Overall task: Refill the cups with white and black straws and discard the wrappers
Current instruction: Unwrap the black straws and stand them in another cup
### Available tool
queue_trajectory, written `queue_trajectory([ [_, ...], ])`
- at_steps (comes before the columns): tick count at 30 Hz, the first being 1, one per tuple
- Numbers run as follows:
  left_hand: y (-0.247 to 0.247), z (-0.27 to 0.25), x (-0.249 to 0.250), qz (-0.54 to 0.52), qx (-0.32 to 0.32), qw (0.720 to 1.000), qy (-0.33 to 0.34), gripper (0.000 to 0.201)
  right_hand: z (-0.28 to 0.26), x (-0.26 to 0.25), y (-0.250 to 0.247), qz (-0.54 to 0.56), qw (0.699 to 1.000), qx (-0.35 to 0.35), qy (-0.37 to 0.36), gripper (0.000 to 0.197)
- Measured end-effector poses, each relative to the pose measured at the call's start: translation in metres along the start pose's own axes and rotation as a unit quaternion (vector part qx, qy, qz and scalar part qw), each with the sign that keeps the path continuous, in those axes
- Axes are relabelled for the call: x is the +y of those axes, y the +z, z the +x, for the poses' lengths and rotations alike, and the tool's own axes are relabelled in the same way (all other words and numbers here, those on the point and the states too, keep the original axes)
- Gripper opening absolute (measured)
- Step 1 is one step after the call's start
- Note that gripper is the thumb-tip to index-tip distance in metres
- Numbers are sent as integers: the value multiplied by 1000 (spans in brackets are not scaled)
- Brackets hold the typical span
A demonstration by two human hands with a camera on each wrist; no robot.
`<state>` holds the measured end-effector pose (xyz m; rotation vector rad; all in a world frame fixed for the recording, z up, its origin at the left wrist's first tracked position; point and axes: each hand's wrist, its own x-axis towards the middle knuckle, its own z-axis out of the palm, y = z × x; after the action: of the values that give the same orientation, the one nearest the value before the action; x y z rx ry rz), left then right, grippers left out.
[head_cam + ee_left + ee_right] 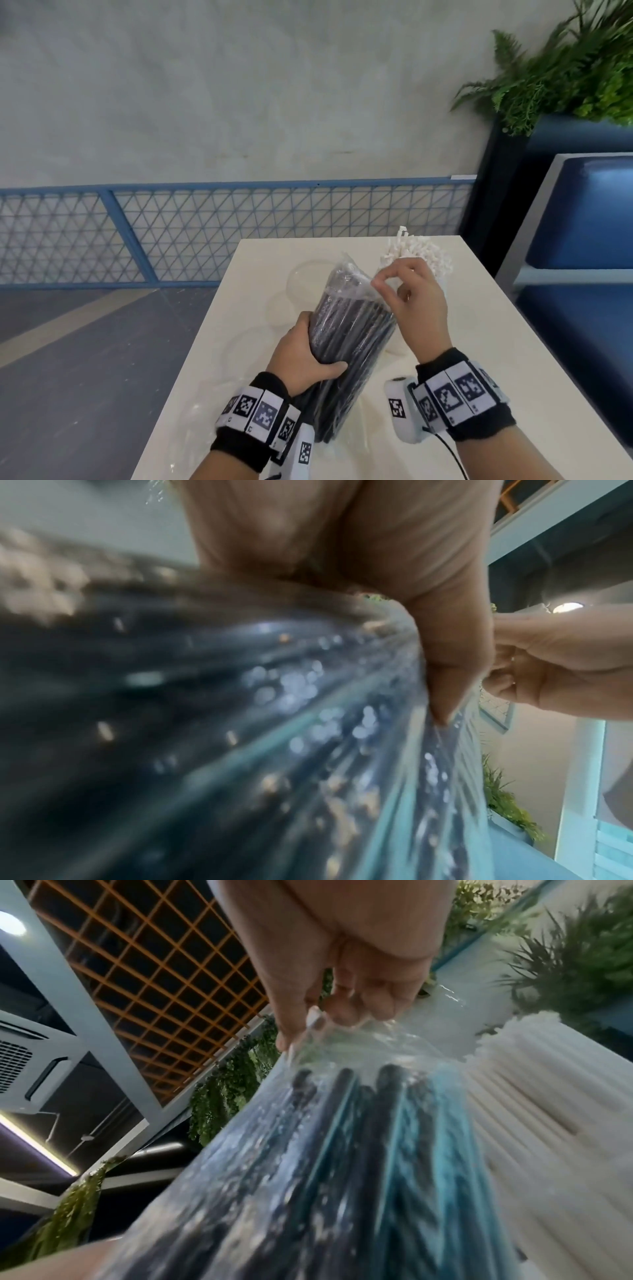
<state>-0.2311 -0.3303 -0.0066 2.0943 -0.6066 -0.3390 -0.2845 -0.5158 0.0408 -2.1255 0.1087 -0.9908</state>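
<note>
Black straws (pixel 349 342) mid-bundle in left hand (pixel 301 356)'s grip; right hand (pixel 416 308) seemingly pinching wrapper (pixel 349 277) top.

two hands (pixel 301 353), one wrapped straw bundle (pixel 349 339)

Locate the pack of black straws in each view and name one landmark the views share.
Head: pack of black straws centre, upright on table.
Left wrist: pack fills the left and centre.
Right wrist: pack lower centre.
Shared landmark: right hand pinching the wrapper top.
</note>
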Motion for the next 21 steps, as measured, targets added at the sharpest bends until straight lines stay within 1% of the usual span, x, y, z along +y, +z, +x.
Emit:
queue_trajectory([
  [2,-5,-1,-2,6,-2,1000,3,65,13,0,-5,53,995,59,59,15],
  [4,-10,-2,-4,18,0,1000,4,68,26,0,-12,159,969,135,131,8],
  [5,-12,-4,-5,33,3,999,7,70,29,-1,-15,197,955,167,144,8],
  [6,-15,-4,-5,47,8,999,10,70,30,-5,-18,207,951,186,135,9],
  [7,-18,-5,-5,56,16,998,14,69,28,-10,-18,193,957,189,102,7],
  [8,-20,-6,-5,56,26,998,17,68,23,-14,-16,168,970,167,61,3],
  [9,-22,-7,-5,54,34,998,22,66,17,-18,-11,135,984,115,22,7],
  [10,-25,-7,-4,56,38,997,28,66,10,-20,-5,99,994,45,-6,11],
  [11,-26,-8,-4,67,36,997,34,67,5,-17,1,70,997,-24,-22,14],
  [12,-28,-9,-4,86,33,995,41,68,2,-14,8,50,996,-73,-22,18],
  [14,-30,-11,-7,140,36,988,54,71,1,-6,12,55,991,-123,10,25],
  [16,-31,-14,-13,175,47,982,58,73,5,-1,10,83,981,-173,38,32],
  [17,-33,-15,-17,186,47,980,53,74,6,0,8,102,970,-214,45,35],
  [19,-37,-16,-25,204,41,977,41,76,6,0,7,144,941,-302,46,35],
  [21,-41,-17,-32,214,33,976,36,76,4,2,7,201,916,-342,56,37],
])
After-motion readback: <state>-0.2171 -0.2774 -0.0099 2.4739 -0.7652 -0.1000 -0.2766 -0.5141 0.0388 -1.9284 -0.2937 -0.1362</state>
